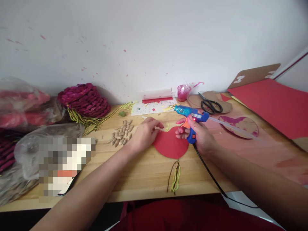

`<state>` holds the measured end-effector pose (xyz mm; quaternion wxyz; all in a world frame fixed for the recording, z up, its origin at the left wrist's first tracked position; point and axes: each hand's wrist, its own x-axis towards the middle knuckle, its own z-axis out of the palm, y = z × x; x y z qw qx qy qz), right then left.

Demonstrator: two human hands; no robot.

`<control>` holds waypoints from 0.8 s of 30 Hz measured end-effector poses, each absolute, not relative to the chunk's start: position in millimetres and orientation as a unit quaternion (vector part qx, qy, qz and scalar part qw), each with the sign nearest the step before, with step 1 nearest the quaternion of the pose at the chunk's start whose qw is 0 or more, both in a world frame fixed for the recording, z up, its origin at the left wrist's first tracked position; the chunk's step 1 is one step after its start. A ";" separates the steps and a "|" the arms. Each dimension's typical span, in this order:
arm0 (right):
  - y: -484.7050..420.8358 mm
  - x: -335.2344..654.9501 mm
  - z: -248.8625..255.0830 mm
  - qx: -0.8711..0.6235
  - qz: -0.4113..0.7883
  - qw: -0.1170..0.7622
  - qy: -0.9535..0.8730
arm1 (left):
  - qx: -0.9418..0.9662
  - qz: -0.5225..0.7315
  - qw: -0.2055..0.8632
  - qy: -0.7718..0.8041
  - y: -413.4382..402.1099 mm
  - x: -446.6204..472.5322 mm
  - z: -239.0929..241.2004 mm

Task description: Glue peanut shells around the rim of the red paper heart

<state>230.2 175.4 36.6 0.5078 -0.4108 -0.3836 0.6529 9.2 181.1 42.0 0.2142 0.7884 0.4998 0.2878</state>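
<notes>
My right hand (201, 134) grips a blue glue gun (192, 113) by its handle, fingers at the orange trigger. A small red light glows on its body, and a clear glue stick (231, 124) sticks out behind. The metal nozzle points left, above the table. Below lies a red paper heart (170, 144), with a yellow-and-dark yarn tassel (176, 178) at its lower tip and a yellow yarn loop (167, 127) at its top. At the heart's upper left edge, my left hand (146, 133) holds it with curled fingers; the fingertips are partly hidden.
Peanuts (122, 132) lie left of the heart. Behind are a sheet with star confetti (154, 109), a pink cup (183, 93) and black scissors (210, 104). A cardboard heart (240, 126) and red paper (271, 102) lie right. Plastic bags (48, 134) and magenta woven pieces (84, 101) fill the left.
</notes>
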 end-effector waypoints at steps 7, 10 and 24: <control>177.1 229.2 31.0 -0.411 0.645 0.520 -0.379 | 0.826 0.201 0.204 0.485 220.8 39.6 43.2; 177.2 228.7 31.3 -0.410 0.644 0.522 -0.381 | 0.824 0.183 0.185 0.503 226.7 42.2 43.1; 176.3 227.6 30.1 -0.406 0.643 0.523 -0.385 | 0.706 0.315 0.314 0.551 222.4 27.5 53.6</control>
